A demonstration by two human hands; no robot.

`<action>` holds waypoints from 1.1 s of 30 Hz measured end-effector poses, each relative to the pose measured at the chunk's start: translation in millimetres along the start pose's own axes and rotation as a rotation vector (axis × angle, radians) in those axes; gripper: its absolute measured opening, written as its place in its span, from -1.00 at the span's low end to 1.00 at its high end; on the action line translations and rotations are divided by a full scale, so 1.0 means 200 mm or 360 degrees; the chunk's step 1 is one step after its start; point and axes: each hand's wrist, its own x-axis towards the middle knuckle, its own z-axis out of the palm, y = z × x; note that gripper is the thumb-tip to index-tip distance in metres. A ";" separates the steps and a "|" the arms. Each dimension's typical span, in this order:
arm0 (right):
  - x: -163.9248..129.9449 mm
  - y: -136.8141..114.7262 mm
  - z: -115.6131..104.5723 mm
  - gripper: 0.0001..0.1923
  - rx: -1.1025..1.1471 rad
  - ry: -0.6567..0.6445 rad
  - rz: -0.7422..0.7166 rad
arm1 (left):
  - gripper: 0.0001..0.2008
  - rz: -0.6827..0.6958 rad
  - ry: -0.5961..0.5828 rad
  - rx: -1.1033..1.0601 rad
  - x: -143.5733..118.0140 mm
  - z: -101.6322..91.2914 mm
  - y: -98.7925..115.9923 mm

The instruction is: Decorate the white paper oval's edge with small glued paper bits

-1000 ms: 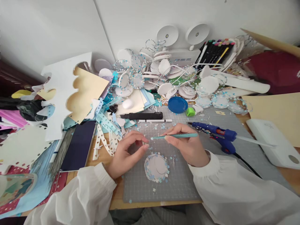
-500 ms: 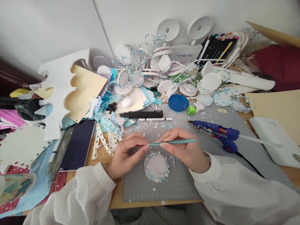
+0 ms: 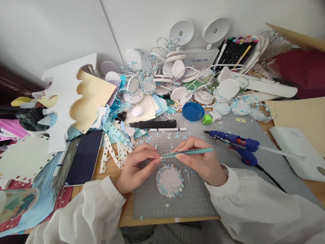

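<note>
Tweezers [image 3: 196,151] held tip-close to pinching fingers beyond the white disc [image 3: 169,179]

The disc, edged with small stars, lies on the cutting mat [image 3: 198,205]. Just beyond it, the right hand [image 3: 201,164] is closed around the tweezers; the left hand [image 3: 135,166] has thumb and forefinger nearly together, though whether they grip anything is too small to tell. A slipping tweezer tip could lose a tiny piece among the loose bits [image 3: 169,136] beyond the disc. A swinging right sleeve [image 3: 254,203] could snag the cord of the glue gun [image 3: 236,140], to the disc's right.
</note>
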 end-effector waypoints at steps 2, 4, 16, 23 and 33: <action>0.00 0.00 0.00 -0.89 0.0015 0.0011 -0.0004 | -0.87 0.0003 -0.0009 -0.0002 0.00 0.00 0.00; 0.00 0.01 0.00 -0.90 0.0049 0.0039 0.0005 | -0.87 0.0002 -0.0018 0.0000 0.00 0.00 -0.01; 0.00 0.00 -0.01 -0.90 -0.0008 0.0040 -0.0053 | -0.91 -0.0084 -0.0021 -0.0028 0.00 0.00 -0.01; -0.01 0.00 -0.01 -0.89 -0.0047 -0.0003 -0.0044 | -0.87 -0.0088 -0.0050 -0.0045 0.00 0.00 0.00; 0.00 -0.01 -0.01 -0.89 -0.0099 -0.0044 -0.0033 | -0.86 -0.0069 -0.0072 -0.0050 -0.01 0.00 -0.01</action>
